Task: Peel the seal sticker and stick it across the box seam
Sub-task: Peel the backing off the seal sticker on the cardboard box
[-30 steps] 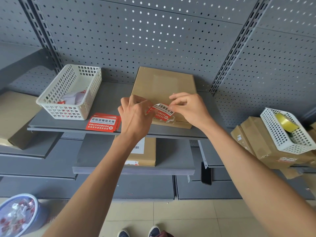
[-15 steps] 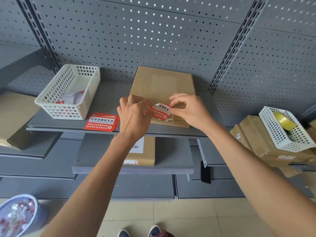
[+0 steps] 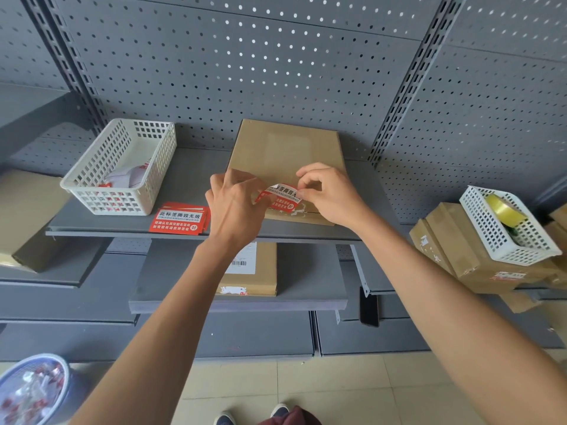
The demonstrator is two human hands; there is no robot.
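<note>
Seal sticker (image 3: pixel 280 198), red with a white band of printed characters, sits at the centre of the head view, held curved above the near edge of a flat cardboard box (image 3: pixel 285 154). The left hand (image 3: pixel 234 207) pinches the sticker's left end, seen from the back with the fingers curled over it. The right hand (image 3: pixel 329 194) pinches the right end between thumb and forefinger, the other fingers arched above. Whether the sticker's lower edge already touches the cardboard is hard to tell, since the fingers cover that part. Torn white scraps show on the box's near edge just right of the sticker.

The box lies on a grey shelf (image 3: pixel 196 173) in front of a perforated back panel. Left of the left hand, on the same shelf, lies a small stack of red stickers (image 3: pixel 179 220), and further left a white basket (image 3: pixel 122 167) with papers inside. On the shelf below, another box with a barcode label (image 3: pixel 254 271) is partly hidden by the left forearm. At the right edge of the frame a second white basket (image 3: pixel 506 228) holding a yellow tape roll (image 3: pixel 503 208) rests on stacked cartons.
</note>
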